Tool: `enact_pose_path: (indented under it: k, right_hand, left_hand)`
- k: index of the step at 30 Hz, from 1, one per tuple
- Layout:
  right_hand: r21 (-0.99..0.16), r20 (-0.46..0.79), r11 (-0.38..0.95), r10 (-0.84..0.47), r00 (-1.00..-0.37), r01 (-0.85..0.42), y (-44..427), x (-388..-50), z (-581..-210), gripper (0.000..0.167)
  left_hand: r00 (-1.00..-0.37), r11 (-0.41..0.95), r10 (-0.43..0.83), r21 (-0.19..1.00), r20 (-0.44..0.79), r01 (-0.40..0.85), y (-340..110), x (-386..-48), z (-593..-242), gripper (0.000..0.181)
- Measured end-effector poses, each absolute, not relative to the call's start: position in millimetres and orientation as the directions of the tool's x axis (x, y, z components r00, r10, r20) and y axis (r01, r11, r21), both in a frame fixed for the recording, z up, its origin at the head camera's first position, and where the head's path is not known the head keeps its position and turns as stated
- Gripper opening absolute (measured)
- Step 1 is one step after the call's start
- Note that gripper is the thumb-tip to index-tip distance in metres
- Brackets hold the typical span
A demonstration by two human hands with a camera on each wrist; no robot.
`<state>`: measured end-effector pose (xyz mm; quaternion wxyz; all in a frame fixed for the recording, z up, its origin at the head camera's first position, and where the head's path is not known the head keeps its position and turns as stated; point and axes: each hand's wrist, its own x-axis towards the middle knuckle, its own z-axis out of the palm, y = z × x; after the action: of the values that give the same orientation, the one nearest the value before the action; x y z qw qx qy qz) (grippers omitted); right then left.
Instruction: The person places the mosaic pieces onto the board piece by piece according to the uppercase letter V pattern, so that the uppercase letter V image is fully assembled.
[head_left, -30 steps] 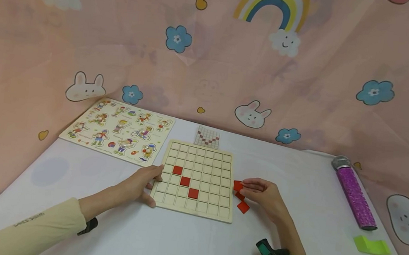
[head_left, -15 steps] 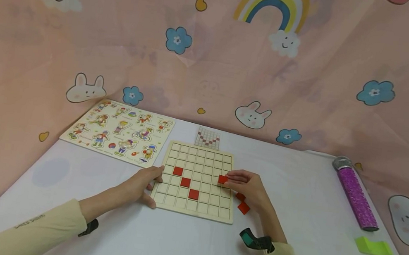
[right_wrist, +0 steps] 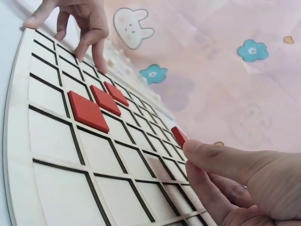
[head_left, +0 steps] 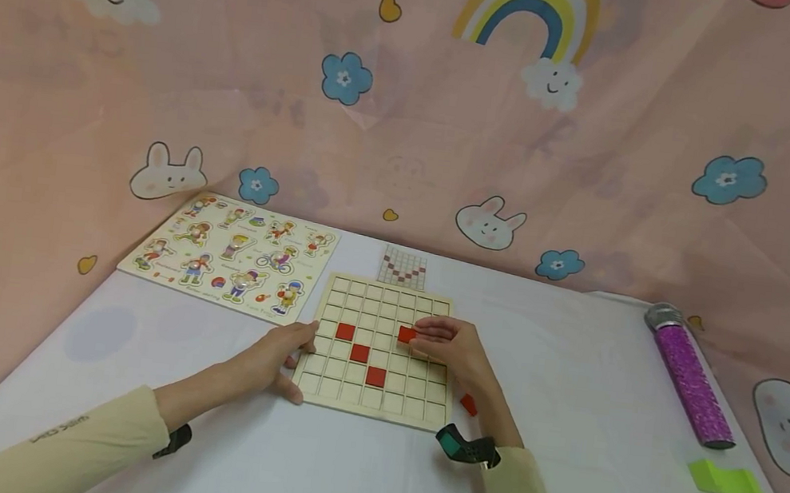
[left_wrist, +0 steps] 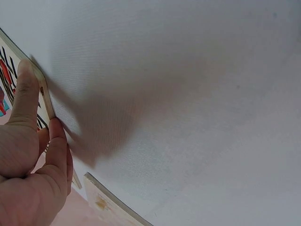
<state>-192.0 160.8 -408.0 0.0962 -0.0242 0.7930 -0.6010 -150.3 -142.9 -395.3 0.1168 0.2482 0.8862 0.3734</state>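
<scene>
A square wooden grid board (head_left: 413, 419) lies on the white table. Three red square tiles, the middle one (head_left: 360, 353) among them, sit in its cells in a diagonal line. My right hand (head_left: 455, 348) is over the right half of the board and pinches another red tile (right_wrist: 178, 135) between thumb and fingers, tilted above the cells. The thumb and fingers of my left hand (head_left: 271, 358) touch the board's left edge and near corner; the left wrist view shows this contact. Beside the board's right edge lies a loose red tile (head_left: 469, 404), partly hidden by my right wrist.
A small card (head_left: 403, 267) with a red V pattern lies behind the board. To the left is a wooden picture puzzle (head_left: 226, 253). A purple glitter microphone (head_left: 693, 378) and a bright green folded piece (head_left: 724, 480) lie at the right. A patterned pink cloth (head_left: 408, 119) hangs behind.
My right hand has taken a red tile from the loose ones right of the board and carried it leftward over the grid. The left hand stays at the board's edge.
</scene>
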Motion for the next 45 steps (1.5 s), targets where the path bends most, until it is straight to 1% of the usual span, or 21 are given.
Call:
enact_pose_path:
  k: [7,14,19,25,35,38,41,43,45]
  right_hand:
    - [-0.964,-0.130,0.250,-0.148,-0.980,0.090,149,-200,-411,0.037]
    - [-0.966,-0.063,0.259,-0.178,-0.982,0.015,137,-207,-411,0.031]
    - [-0.955,-0.016,0.292,-0.191,-0.981,-0.042,127,-211,-408,0.031]
    - [-0.963,-0.020,0.269,-0.183,-0.983,-0.031,115,-214,-408,0.030]
    - [-0.946,0.002,0.318,-0.209,-0.978,-0.070,93,-222,-408,0.026]
    - [-0.940,0.022,0.328,-0.224,-0.974,-0.097,86,-222,-408,0.026]
    - [-0.931,0.048,0.341,-0.236,-0.971,-0.128,78,-222,-407,0.025]
    - [-0.928,0.045,0.350,-0.233,-0.972,-0.126,73,-222,-405,0.025]
    - [-0.924,0.037,0.363,-0.229,-0.973,-0.120,69,-222,-404,0.025]
  left_hand:
    - [-0.848,0.597,0.530,0.719,-0.019,0.356,-143,-150,-395,0.108]
    - [-0.854,0.610,0.519,0.712,-0.028,0.348,-142,-148,-394,0.109]
    - [-0.856,0.608,0.515,0.717,-0.029,0.341,-142,-148,-394,0.108]
    - [-0.851,0.609,0.525,0.709,-0.023,0.357,-143,-149,-395,0.108]
    - [-0.854,0.621,0.519,0.701,-0.034,0.350,-143,-151,-395,0.106]
    - [-0.856,0.619,0.516,0.705,-0.035,0.345,-142,-152,-395,0.097]
    - [-0.853,0.613,0.522,0.707,-0.027,0.353,-143,-152,-395,0.077]
    - [-0.849,0.607,0.528,0.708,-0.018,0.362,-143,-152,-395,0.071]
    - [-0.844,0.603,0.536,0.705,-0.011,0.374,-144,-152,-396,0.059]
